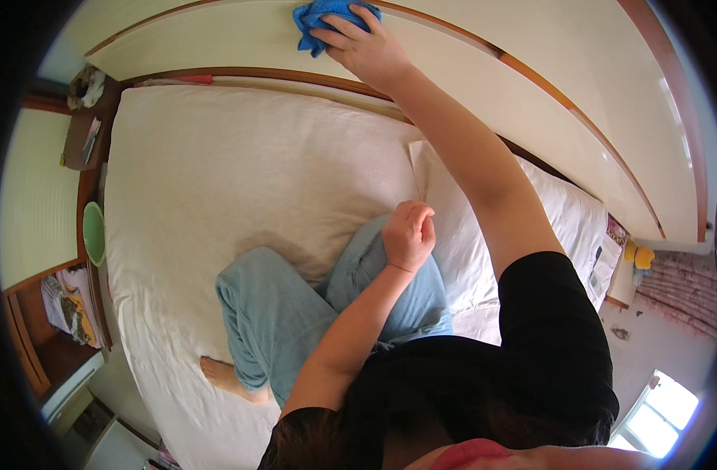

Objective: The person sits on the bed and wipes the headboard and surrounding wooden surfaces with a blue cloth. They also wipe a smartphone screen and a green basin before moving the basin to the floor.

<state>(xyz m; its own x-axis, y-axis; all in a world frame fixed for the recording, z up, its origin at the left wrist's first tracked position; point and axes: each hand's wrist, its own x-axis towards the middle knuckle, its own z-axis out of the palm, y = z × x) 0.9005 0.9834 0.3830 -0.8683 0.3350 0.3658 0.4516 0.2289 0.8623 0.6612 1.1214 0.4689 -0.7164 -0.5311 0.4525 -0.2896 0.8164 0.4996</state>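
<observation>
At the top of the view my right hand [367, 50] presses a bunched blue cloth [314, 16] against a cream cabinet panel [229, 38] with brown wooden trim. The fingers are spread over the cloth, and the arm is stretched far out across the bed's edge. My left hand [409, 235] is loosely curled above my bent knee in light blue jeans [276, 311]. Nothing shows between its fingers. Beneath me is a bed with a pale sheet [217, 176], where I sit with legs folded.
A white pillow [458, 235] lies right of my knees, under the outstretched arm. Beyond the bed's left edge are a green basin [94, 234] and an open wooden cupboard with folded clothes [70, 305]. A window [658, 414] glows at lower right, below a patterned curtain [684, 288].
</observation>
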